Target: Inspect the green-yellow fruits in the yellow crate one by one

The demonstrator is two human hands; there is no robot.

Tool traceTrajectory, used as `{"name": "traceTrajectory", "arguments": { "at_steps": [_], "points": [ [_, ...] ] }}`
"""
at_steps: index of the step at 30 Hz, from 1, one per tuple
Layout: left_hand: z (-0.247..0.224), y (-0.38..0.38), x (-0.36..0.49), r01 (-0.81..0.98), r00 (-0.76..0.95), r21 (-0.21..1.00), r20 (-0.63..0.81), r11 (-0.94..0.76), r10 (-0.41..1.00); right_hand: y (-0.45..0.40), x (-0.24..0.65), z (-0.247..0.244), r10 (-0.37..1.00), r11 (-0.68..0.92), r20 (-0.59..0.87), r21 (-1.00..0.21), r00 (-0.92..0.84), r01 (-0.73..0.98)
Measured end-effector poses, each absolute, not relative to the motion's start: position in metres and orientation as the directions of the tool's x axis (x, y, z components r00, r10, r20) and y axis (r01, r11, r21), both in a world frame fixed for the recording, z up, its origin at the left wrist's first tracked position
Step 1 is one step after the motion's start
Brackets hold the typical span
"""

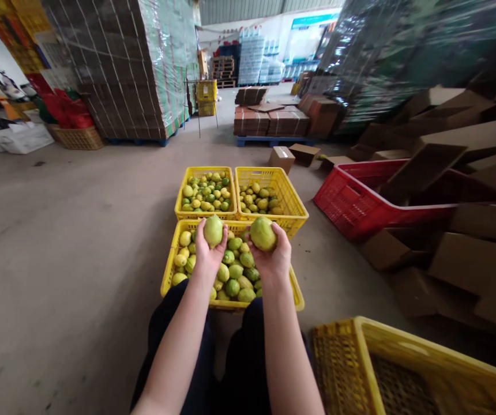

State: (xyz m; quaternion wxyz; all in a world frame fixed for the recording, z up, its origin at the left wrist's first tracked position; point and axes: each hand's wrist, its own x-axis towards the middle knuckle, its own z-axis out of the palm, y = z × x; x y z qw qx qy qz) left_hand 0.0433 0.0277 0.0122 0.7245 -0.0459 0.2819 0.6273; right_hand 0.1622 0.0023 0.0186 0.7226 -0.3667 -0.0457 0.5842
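Note:
My left hand (208, 252) is closed around a green-yellow lemon (213, 230), held up above the near yellow crate (166, 275). A second, slightly larger lemon (263, 234) sits in my right hand (277, 255), its fingers wrapped round the fruit's side. Below both hands, the near crate holds many green and yellow lemons (236, 271). Behind it stand two more yellow crates side by side. The far left crate (181, 190) is well filled with lemons; the far right crate (293, 199) has lemons low down, mostly toward its left.
At lower right stands a yellow crate (360, 357) beside my leg. A red crate (343, 202) with cardboard in it and a heap of cardboard boxes (477, 259) fill the right. Wrapped pallet stacks (113, 69) and flattened cartons (289, 122) on a blue pallet stand farther back.

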Motion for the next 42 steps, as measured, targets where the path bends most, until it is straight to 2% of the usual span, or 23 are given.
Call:
{"name": "traceTrajectory", "arguments": {
  "at_steps": [5,8,10,13,15,17,19,20,22,25,27,30,32,33,35,37,39,42],
  "points": [
    [0.003,0.022,0.030,-0.914,0.070,0.321,-0.475,0.247,0.877,0.007,0.156,0.012,0.901,-0.045,-0.394,-0.502,0.183,-0.864],
    [0.003,0.020,0.023,-0.891,0.085,0.356,-0.478,0.281,0.874,0.007,0.155,0.007,0.893,-0.140,-0.436,-0.511,0.115,-0.848],
    [0.005,0.018,0.020,-0.866,0.094,0.396,-0.470,0.306,0.877,0.007,0.156,0.005,0.895,-0.150,-0.428,-0.554,0.126,-0.819],
    [0.005,0.016,0.018,-0.812,0.108,0.472,-0.456,0.343,0.883,0.007,0.157,0.002,0.915,-0.077,-0.346,-0.652,0.205,-0.754],
    [0.003,0.014,0.018,-0.769,0.024,0.571,-0.423,0.288,0.906,0.005,0.158,-0.002,0.905,-0.005,-0.289,-0.742,0.313,-0.671],
    [0.000,0.010,0.018,-0.671,-0.172,0.737,-0.265,0.084,0.949,0.001,0.157,-0.006,0.873,0.094,-0.187,-0.842,0.450,-0.531],
    [-0.001,0.006,0.016,-0.466,-0.341,0.865,0.017,-0.184,0.940,-0.003,0.156,-0.009,0.839,0.198,-0.034,-0.910,0.543,-0.363],
    [-0.002,0.004,0.015,-0.355,-0.373,0.888,0.151,-0.291,0.916,-0.005,0.155,-0.011,0.826,0.250,0.049,-0.924,0.562,-0.288],
    [-0.002,0.000,0.013,-0.198,-0.368,0.888,0.326,-0.416,0.871,-0.007,0.152,-0.012,0.808,0.335,0.190,-0.927,0.558,-0.168],
    [-0.004,-0.002,0.009,-0.099,-0.354,0.865,0.432,-0.492,0.830,-0.007,0.146,-0.015,0.786,0.405,0.334,-0.914,0.520,-0.025],
    [-0.007,-0.001,0.008,-0.022,-0.330,0.845,0.498,-0.534,0.802,-0.005,0.143,-0.017,0.775,0.416,0.382,-0.908,0.503,0.048],
    [-0.013,0.002,0.005,0.152,-0.255,0.801,0.598,-0.580,0.760,-0.003,0.142,-0.019,0.794,0.369,0.350,-0.927,0.497,0.062],
    [-0.016,0.004,0.005,0.202,-0.238,0.807,0.590,-0.554,0.772,-0.003,0.143,-0.018,0.829,0.319,0.276,-0.948,0.487,-0.006],
    [-0.017,0.005,0.005,0.165,-0.251,0.836,0.549,-0.523,0.797,-0.002,0.145,-0.017,0.850,0.290,0.221,-0.954,0.478,-0.073],
    [-0.018,0.007,0.006,-0.038,-0.282,0.901,0.405,-0.432,0.870,-0.002,0.147,-0.013,0.897,0.205,0.076,-0.944,0.435,-0.258],
    [-0.017,0.009,0.006,-0.310,-0.265,0.902,0.220,-0.300,0.939,-0.001,0.149,-0.009,0.940,0.100,-0.067,-0.884,0.336,-0.457],
    [-0.016,0.011,0.005,-0.508,-0.204,0.848,0.051,-0.150,0.978,-0.001,0.152,-0.005,0.960,0.027,-0.146,-0.803,0.240,-0.595],
    [-0.014,0.013,0.004,-0.678,-0.100,0.733,-0.161,0.051,0.982,-0.001,0.154,-0.003,0.958,-0.017,-0.210,-0.724,0.197,-0.690]
  ]
}}
